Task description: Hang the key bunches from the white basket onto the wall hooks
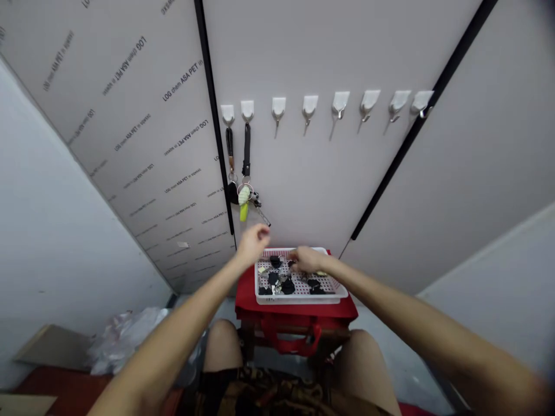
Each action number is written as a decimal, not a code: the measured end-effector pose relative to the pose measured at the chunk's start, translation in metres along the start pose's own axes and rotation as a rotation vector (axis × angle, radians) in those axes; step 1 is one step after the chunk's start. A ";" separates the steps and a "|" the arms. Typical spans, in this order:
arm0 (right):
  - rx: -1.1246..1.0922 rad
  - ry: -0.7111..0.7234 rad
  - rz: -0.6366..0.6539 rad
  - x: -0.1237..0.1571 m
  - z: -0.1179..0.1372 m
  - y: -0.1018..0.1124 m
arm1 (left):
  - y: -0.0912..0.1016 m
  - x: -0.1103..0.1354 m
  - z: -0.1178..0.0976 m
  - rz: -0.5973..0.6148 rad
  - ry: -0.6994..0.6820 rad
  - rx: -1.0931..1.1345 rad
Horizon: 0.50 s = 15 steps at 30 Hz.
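My left hand [252, 244] is raised at the back left of the white basket [301, 300], just below the hanging key chains. Its fingers are loosely curled with a gap between them, slightly blurred, and nothing shows in them. My right hand [307, 260] reaches down over the basket's back part, fingers bent together among the contents; their tips and anything they hold are hidden. Black strap key chains [287, 286] and small metal pieces lie in the basket. On the two leftmost hooks hang a dark braided key chain [229, 141] and a black strap key chain [247, 151] with a yellow-green charm [243, 211].
Several white adhesive hooks [310, 106] run in a row along the grey panel. The basket stands on a red bag [299, 315] over a dark stool between my knees. Clear plastic bags [125, 335] lie at the lower left. Black strips [401, 150] edge the panel.
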State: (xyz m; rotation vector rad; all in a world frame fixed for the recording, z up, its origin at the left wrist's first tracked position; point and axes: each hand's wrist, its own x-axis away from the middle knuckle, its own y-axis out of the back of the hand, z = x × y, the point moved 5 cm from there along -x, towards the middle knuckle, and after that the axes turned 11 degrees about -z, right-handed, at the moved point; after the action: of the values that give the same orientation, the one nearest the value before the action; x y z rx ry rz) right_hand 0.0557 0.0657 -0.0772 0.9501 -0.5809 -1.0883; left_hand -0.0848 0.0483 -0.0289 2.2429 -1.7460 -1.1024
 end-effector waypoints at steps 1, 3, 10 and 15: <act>0.130 0.000 -0.039 0.006 -0.010 -0.005 | -0.017 0.013 0.008 0.107 0.017 -0.055; 0.319 0.022 -0.124 0.011 -0.021 -0.006 | -0.044 0.034 0.019 0.256 0.013 -0.188; 0.429 -0.101 -0.130 0.015 -0.045 0.013 | -0.075 0.052 0.030 0.426 -0.027 -0.553; 0.144 -0.006 0.047 0.025 -0.048 0.000 | -0.078 0.050 0.028 0.543 -0.051 -0.530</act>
State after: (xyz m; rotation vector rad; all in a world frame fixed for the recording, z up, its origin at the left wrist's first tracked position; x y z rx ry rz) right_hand 0.1035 0.0597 -0.1026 1.0523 -0.6908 -1.0178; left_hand -0.0343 0.0409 -0.1109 1.3436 -1.6694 -1.2896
